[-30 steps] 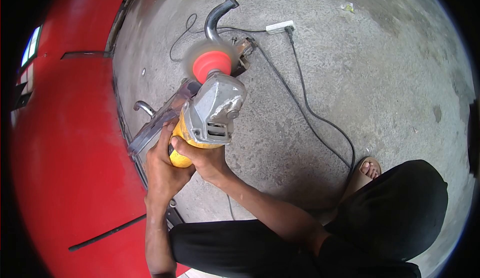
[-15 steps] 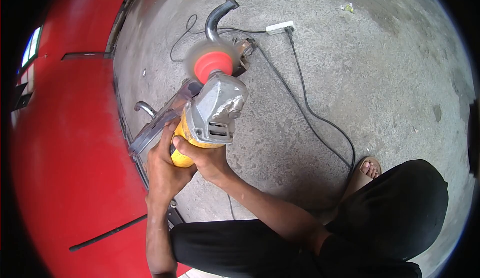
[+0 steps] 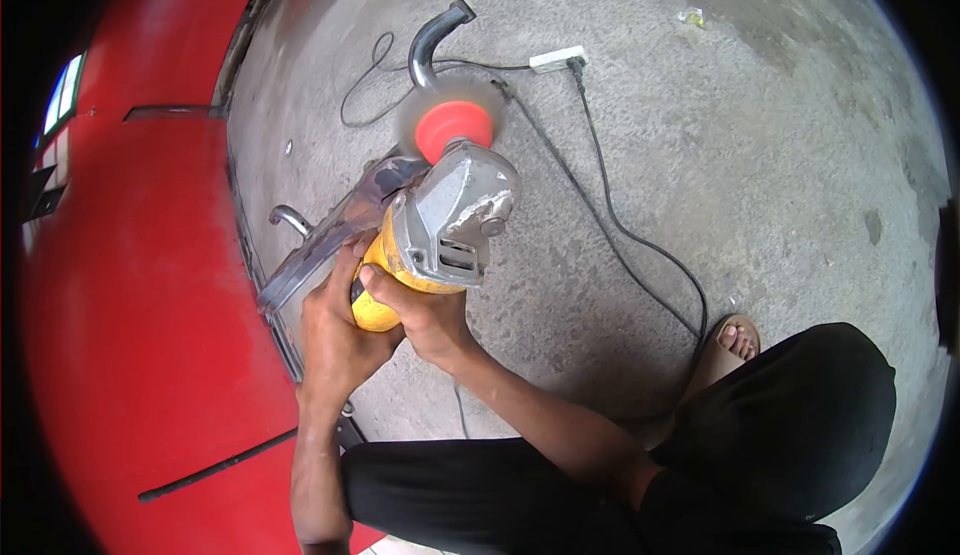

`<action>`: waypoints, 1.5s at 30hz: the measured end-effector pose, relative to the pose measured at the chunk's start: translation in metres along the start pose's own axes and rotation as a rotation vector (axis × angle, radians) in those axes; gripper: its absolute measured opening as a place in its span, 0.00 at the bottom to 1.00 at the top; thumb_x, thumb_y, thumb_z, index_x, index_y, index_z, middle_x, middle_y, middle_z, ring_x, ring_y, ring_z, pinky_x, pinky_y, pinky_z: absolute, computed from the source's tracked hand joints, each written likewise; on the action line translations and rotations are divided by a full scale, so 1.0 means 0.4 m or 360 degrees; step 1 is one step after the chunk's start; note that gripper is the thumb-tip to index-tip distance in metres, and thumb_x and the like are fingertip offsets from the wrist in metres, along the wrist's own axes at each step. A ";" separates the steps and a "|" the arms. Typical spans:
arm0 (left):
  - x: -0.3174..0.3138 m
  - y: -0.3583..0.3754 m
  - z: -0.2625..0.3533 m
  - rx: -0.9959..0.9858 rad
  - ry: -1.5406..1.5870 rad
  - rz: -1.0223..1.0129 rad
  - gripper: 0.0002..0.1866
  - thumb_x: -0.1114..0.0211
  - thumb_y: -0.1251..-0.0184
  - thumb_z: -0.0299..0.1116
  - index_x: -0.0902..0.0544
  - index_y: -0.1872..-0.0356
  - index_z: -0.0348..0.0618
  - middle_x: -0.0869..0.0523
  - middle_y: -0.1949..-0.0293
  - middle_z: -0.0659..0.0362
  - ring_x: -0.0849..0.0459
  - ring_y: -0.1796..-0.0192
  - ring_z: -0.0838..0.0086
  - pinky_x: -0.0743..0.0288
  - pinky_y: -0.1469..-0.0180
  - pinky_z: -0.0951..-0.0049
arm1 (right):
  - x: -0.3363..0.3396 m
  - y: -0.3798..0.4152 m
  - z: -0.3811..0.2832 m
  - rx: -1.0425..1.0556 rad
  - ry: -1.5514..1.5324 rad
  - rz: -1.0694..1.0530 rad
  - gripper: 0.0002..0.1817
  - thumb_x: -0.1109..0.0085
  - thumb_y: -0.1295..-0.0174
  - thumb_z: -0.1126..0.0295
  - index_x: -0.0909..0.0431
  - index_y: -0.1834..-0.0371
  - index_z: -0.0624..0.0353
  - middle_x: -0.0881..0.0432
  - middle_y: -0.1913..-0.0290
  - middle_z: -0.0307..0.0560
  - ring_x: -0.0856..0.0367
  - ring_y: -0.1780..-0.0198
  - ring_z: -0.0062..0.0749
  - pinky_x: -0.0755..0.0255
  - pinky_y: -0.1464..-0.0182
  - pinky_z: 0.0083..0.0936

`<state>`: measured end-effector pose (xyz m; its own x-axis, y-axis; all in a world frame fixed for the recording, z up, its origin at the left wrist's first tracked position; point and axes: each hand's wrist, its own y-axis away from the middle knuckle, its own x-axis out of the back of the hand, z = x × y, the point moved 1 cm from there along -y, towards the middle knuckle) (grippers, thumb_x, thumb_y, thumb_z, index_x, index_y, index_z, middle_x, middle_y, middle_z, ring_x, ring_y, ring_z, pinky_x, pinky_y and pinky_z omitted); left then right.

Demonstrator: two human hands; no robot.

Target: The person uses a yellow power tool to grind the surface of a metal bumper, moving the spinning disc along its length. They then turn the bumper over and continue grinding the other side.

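Both my hands are wrapped round the yellow body of an angle grinder (image 3: 452, 217) with a scuffed grey metal head. My left hand (image 3: 345, 330) closes on it from the left and my right hand (image 3: 432, 323) from the right. A red backing pad (image 3: 453, 130) at the far end is ringed by a blurred, spinning disc. Beneath and left of the grinder lies a long metal part (image 3: 330, 233), which looks like a motorcycle swingarm. A curved metal tube (image 3: 430, 43) sticks out beyond the disc. Whether the disc touches the metal is hidden.
A white power strip (image 3: 558, 59) with a plugged-in black cable (image 3: 640, 240) lies on the concrete floor (image 3: 800, 175). A red panel (image 3: 150, 285) runs along the left. My sandalled foot (image 3: 735, 340) is at the lower right. A scrap of litter (image 3: 692, 18) lies farther off.
Held in both my hands, the grinder has shifted a little to the right, and its disc now covers more of the metal part's far end. The disc is blurred in both frames.
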<state>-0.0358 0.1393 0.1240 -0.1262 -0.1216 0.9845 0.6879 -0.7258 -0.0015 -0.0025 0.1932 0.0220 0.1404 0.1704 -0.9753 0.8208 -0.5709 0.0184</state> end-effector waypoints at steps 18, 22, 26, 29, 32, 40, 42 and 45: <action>0.017 0.066 -0.057 0.0163 0.0209 -0.0051 0.43 0.20 0.54 0.19 0.25 0.31 0.39 0.07 0.50 0.46 0.07 0.44 0.54 0.15 0.45 0.63 | -0.052 0.025 0.050 -0.0210 0.0254 0.0084 0.17 0.24 0.41 0.78 0.17 0.49 0.61 0.12 0.53 0.38 0.13 0.51 0.22 0.18 0.46 0.27; 0.012 0.054 -0.048 0.0119 0.0295 -0.0052 0.44 0.20 0.55 0.19 0.26 0.30 0.41 0.07 0.52 0.44 0.07 0.45 0.51 0.14 0.46 0.62 | -0.047 0.019 0.037 -0.0169 0.0282 0.0118 0.18 0.23 0.39 0.77 0.18 0.47 0.61 0.13 0.51 0.40 0.13 0.50 0.24 0.18 0.45 0.26; 0.012 0.058 -0.056 0.0137 0.0292 -0.0066 0.44 0.20 0.55 0.19 0.26 0.30 0.41 0.07 0.51 0.44 0.07 0.44 0.50 0.14 0.46 0.61 | -0.045 0.016 0.044 -0.0152 0.0260 0.0101 0.18 0.24 0.38 0.77 0.18 0.46 0.61 0.13 0.51 0.41 0.13 0.50 0.24 0.18 0.45 0.26; 0.016 0.065 -0.059 0.0176 0.0241 -0.0057 0.44 0.19 0.55 0.20 0.26 0.30 0.41 0.07 0.50 0.45 0.07 0.44 0.50 0.14 0.46 0.61 | -0.050 0.019 0.049 -0.0194 0.0263 0.0070 0.19 0.25 0.38 0.77 0.18 0.45 0.61 0.13 0.51 0.40 0.14 0.49 0.24 0.19 0.43 0.28; 0.018 0.069 -0.060 0.0094 0.0152 -0.0001 0.44 0.19 0.55 0.20 0.25 0.30 0.41 0.08 0.50 0.46 0.07 0.45 0.48 0.14 0.46 0.60 | -0.047 0.022 0.062 -0.0180 0.0209 0.0026 0.19 0.25 0.37 0.77 0.19 0.43 0.61 0.13 0.50 0.40 0.14 0.47 0.25 0.20 0.41 0.29; 0.015 0.058 -0.052 0.0152 0.0086 0.0023 0.42 0.19 0.54 0.22 0.24 0.32 0.45 0.08 0.52 0.45 0.08 0.48 0.44 0.14 0.48 0.58 | -0.021 0.023 0.089 -0.0076 0.0132 -0.0041 0.19 0.27 0.35 0.77 0.19 0.41 0.60 0.15 0.46 0.40 0.16 0.45 0.25 0.22 0.39 0.29; 0.014 0.055 -0.050 0.0134 0.0074 0.0018 0.42 0.19 0.54 0.22 0.24 0.32 0.45 0.08 0.53 0.45 0.08 0.48 0.43 0.14 0.49 0.58 | -0.025 0.023 0.074 -0.0012 0.0127 -0.0005 0.18 0.27 0.34 0.77 0.19 0.42 0.60 0.14 0.47 0.40 0.16 0.46 0.25 0.21 0.39 0.29; 0.019 0.061 -0.057 0.0108 0.0096 0.0016 0.41 0.20 0.53 0.21 0.24 0.31 0.45 0.08 0.53 0.45 0.08 0.48 0.43 0.14 0.49 0.59 | -0.027 0.020 0.075 -0.0045 0.0081 -0.0024 0.17 0.27 0.34 0.77 0.19 0.43 0.60 0.14 0.49 0.39 0.15 0.46 0.25 0.21 0.40 0.29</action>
<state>-0.0362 0.1051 0.1275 -0.1606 -0.1706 0.9722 0.7361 -0.6769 0.0028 -0.0139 0.1627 0.0261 0.1556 0.2199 -0.9630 0.8382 -0.5453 0.0109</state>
